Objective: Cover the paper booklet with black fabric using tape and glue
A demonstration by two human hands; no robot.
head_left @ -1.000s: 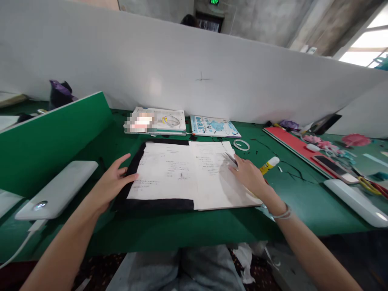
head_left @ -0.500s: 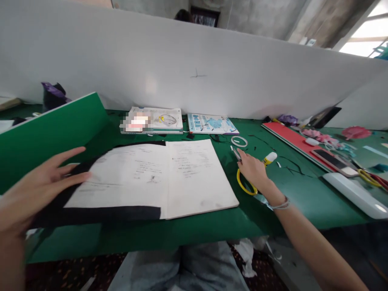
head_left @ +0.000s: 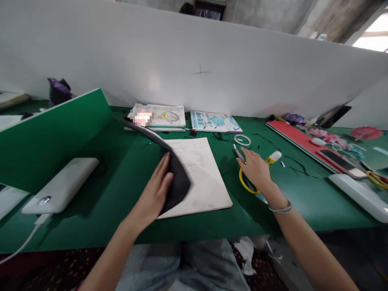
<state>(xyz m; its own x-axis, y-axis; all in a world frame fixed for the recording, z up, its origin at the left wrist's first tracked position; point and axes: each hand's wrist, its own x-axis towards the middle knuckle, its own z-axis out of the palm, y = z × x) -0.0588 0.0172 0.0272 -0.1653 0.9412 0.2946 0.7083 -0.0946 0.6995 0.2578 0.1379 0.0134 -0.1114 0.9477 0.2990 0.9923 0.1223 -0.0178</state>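
My left hand grips the black cover of a notebook and holds it folded over the left half. The white right-hand page, with faint writing, lies flat on the green table. My right hand rests on yellow-handled scissors just right of the notebook; the blades point away from me. A glue stick lies beside that hand.
Two booklets lie against the white partition. A tape ring sits past the scissors. A white power bank with a cable is at left, beside a green board. A red board, a phone and craft scraps crowd the right.
My left hand has swung the black cover and left page from flat open over toward the right page. My right hand slid off the page onto the scissors.
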